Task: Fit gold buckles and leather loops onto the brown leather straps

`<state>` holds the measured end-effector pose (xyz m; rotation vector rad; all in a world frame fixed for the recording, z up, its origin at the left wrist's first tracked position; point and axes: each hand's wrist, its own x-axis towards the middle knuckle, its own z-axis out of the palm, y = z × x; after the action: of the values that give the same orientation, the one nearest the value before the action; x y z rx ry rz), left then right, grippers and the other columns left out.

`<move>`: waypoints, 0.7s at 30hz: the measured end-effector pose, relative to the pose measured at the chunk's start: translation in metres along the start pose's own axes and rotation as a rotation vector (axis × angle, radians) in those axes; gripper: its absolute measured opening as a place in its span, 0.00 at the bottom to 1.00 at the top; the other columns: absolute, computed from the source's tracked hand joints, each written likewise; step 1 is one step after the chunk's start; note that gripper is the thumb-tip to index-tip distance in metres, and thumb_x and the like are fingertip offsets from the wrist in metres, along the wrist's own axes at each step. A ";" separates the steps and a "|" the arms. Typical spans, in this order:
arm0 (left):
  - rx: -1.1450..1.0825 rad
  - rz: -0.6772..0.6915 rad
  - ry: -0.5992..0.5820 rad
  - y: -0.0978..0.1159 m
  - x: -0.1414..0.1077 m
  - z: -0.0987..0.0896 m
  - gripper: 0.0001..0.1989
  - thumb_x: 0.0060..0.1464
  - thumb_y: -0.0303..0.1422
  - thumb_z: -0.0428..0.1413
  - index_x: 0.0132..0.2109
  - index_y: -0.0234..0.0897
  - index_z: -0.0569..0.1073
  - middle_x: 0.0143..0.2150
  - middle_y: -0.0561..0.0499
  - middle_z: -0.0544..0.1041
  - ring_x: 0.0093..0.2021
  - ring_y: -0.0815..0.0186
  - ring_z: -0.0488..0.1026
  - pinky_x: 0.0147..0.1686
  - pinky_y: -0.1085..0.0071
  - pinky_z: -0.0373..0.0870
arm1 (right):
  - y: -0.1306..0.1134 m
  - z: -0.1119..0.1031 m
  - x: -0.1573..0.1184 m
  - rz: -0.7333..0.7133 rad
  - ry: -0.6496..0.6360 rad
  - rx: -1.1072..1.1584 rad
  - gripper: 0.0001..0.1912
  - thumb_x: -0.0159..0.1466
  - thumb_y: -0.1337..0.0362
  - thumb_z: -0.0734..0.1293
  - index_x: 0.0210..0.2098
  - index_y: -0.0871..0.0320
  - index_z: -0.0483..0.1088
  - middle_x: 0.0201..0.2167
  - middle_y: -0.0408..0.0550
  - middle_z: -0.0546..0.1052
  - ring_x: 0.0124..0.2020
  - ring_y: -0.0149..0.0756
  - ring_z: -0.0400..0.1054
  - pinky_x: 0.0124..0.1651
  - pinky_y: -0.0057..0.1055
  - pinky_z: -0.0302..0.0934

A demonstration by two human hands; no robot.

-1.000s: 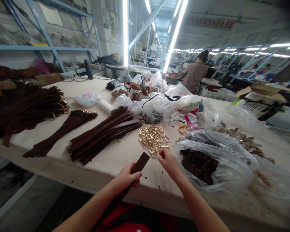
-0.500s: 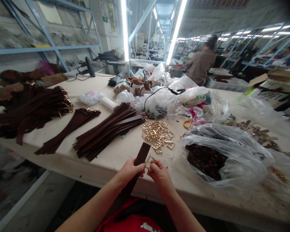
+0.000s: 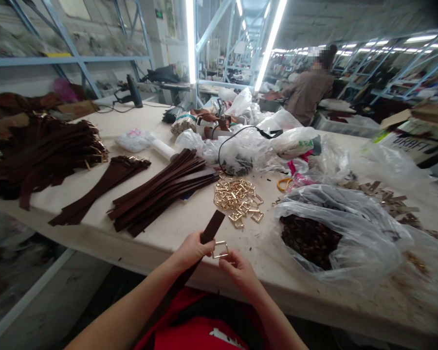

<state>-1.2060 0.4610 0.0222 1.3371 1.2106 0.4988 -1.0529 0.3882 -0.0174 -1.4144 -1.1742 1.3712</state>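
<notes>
My left hand (image 3: 194,250) is closed around a dark brown strap (image 3: 213,226), whose flat end sticks up past the fingers. The strap's other part hangs down toward my lap. A gold rectangular buckle (image 3: 220,250) sits at my left thumb tip, beside the strap. From the right, my right hand (image 3: 238,268) pinches at the buckle's lower right corner, its fingers bent; the exact contact there is too small to see. Just beyond both hands lies a pile of loose gold buckles (image 3: 235,194) on the table.
Left of the buckles lie a fanned stack of brown straps (image 3: 156,194), a smaller bundle (image 3: 102,189) and a large heap with gold ends (image 3: 44,155). An open plastic bag (image 3: 365,238) of small dark pieces stands right on the table (image 3: 190,221). A person (image 3: 308,92) works farther back.
The buckle has turned to show its frame more openly, beside the strap. Both hands have come slightly lower, and my right hand has shifted down to the buckle's lower corner.
</notes>
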 end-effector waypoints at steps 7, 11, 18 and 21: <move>0.026 0.038 -0.027 0.000 -0.003 -0.001 0.07 0.43 0.34 0.54 0.29 0.34 0.68 0.21 0.57 0.69 0.23 0.71 0.67 0.24 0.77 0.61 | -0.003 -0.003 -0.011 -0.116 -0.098 0.023 0.07 0.54 0.60 0.66 0.30 0.57 0.70 0.45 0.50 0.70 0.47 0.39 0.63 0.44 0.31 0.58; -0.022 0.024 -0.082 0.003 -0.008 0.005 0.05 0.41 0.30 0.54 0.28 0.34 0.68 0.21 0.57 0.69 0.23 0.71 0.66 0.23 0.77 0.60 | 0.000 0.003 -0.008 -0.024 0.046 0.244 0.13 0.51 0.61 0.69 0.36 0.55 0.67 0.33 0.43 0.73 0.27 0.28 0.64 0.31 0.26 0.59; -0.103 -0.003 -0.218 0.008 -0.012 0.008 0.12 0.41 0.36 0.57 0.32 0.32 0.69 0.25 0.55 0.70 0.26 0.70 0.68 0.26 0.76 0.63 | -0.007 0.005 -0.004 0.110 0.058 0.352 0.18 0.49 0.57 0.71 0.36 0.58 0.68 0.20 0.37 0.69 0.17 0.23 0.57 0.20 0.23 0.52; -0.113 -0.008 -0.270 0.004 -0.012 0.004 0.17 0.46 0.42 0.55 0.37 0.32 0.67 0.27 0.54 0.70 0.24 0.71 0.67 0.23 0.76 0.64 | -0.005 0.001 -0.002 0.095 0.117 0.354 0.15 0.49 0.58 0.71 0.33 0.58 0.67 0.18 0.36 0.67 0.17 0.23 0.58 0.21 0.23 0.53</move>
<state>-1.2053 0.4499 0.0297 1.2573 0.9515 0.3623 -1.0543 0.3869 -0.0125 -1.2864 -0.7523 1.4578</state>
